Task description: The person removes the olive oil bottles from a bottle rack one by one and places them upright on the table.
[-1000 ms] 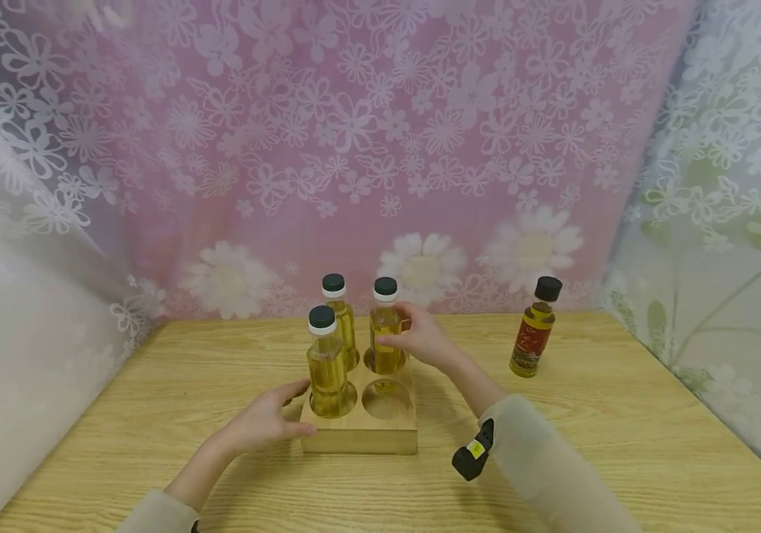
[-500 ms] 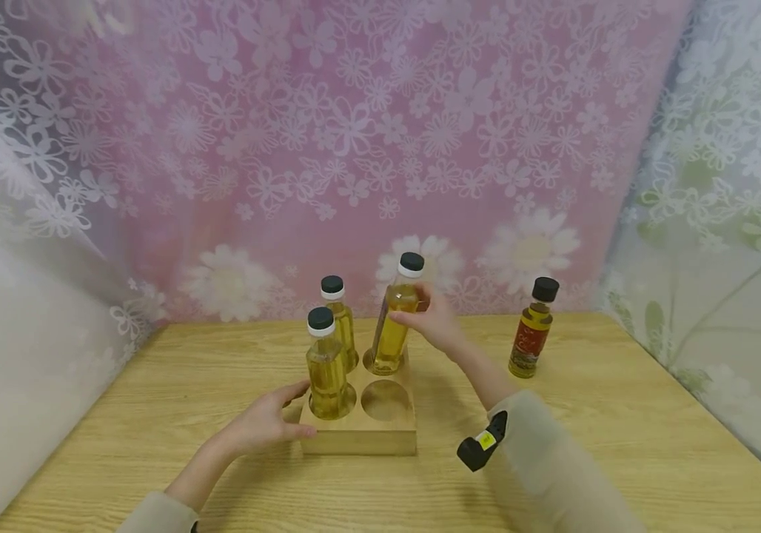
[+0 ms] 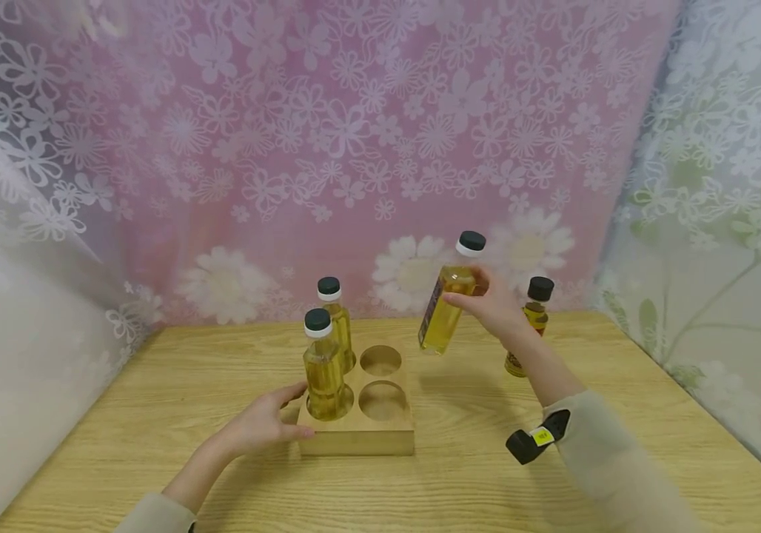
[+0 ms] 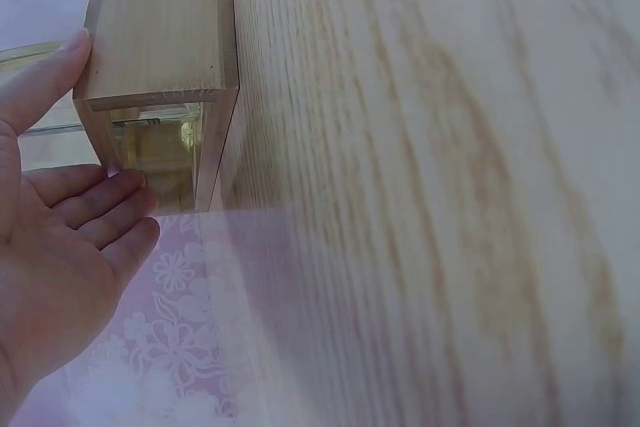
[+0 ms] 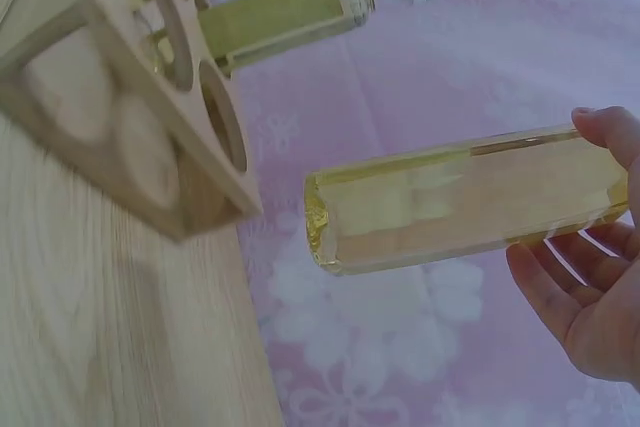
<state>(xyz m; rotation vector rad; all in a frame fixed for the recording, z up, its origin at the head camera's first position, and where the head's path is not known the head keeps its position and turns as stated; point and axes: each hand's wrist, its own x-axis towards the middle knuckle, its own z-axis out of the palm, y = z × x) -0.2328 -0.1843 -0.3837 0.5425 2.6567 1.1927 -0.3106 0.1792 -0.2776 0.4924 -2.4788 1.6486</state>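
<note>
My right hand (image 3: 487,303) grips a bottle of yellow oil (image 3: 446,314) by its upper part, with fingers and thumb around it. The bottle is tilted and hangs in the air right of the wooden bottle rack (image 3: 357,443); its cap is dark above a white ring. At the rack's left side, my left hand (image 3: 257,423) rests against it, thumb at the front corner. The left wrist view shows its fingers (image 4: 110,212) fairly straight at the rack's open end. Two similar bottles stand in the rack's left holes, a front one (image 3: 323,377) and a back one (image 3: 340,322).
An olive oil bottle (image 3: 539,317) with a black cap stands at the right, partly hidden behind my right forearm. The rack's two right holes (image 3: 383,400) hold no bottle. A floral curtain (image 3: 380,148) hangs behind the wooden table (image 3: 220,370).
My right hand has lifted the bottle out of the rack's back right hole and carried it up and to the right. My left hand has stayed at the rack.
</note>
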